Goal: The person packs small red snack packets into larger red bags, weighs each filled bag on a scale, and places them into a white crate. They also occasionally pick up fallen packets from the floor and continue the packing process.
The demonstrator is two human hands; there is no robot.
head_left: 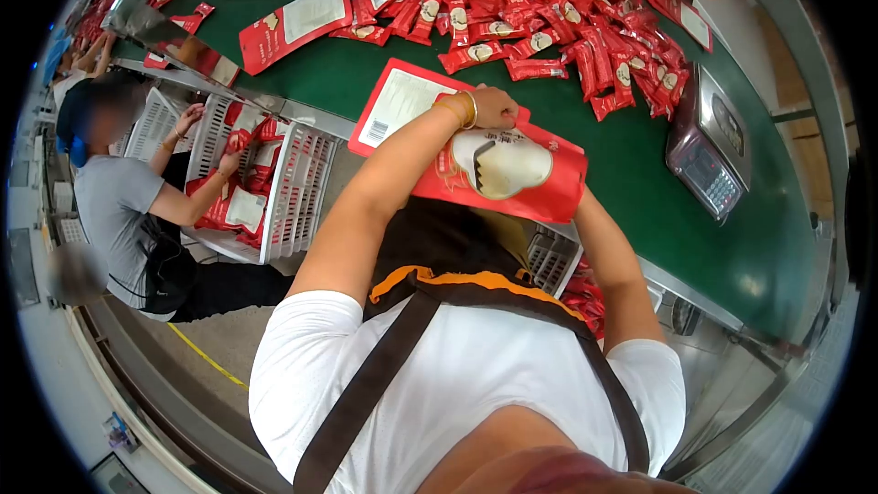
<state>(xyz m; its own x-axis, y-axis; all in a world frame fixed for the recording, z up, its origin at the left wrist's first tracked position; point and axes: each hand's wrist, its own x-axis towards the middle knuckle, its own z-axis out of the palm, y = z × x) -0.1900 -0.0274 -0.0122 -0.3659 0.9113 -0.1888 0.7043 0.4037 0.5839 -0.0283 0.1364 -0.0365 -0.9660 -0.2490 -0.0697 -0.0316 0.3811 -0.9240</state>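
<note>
Centrally, one red pouch [540, 187], printed with a large cream figure, is held tilted before the wearer's apron [439, 238], at the near edge of a green work surface [622, 160]. Its upper edge is met by the left hand [496, 108], whose fingers are curled inward; the fingertips are hidden, so whether the edge is gripped cannot be told. A yellow bracelet [467, 109] is worn at that wrist. The right hand is concealed behind the pouch's right end, and the state of its fingers cannot be told. Just beside, a second pouch [389, 114] with a white label is partly covered by the left forearm. Beyond, a heap of small red packets [549, 23] is spread, bordered on the left by a further labelled pouch [297, 27]. To the right, a digital scale [709, 146] is placed. At far left, a white crate [297, 187] filled with red pouches is reached into by a person in a grey shirt [119, 206].
</note>
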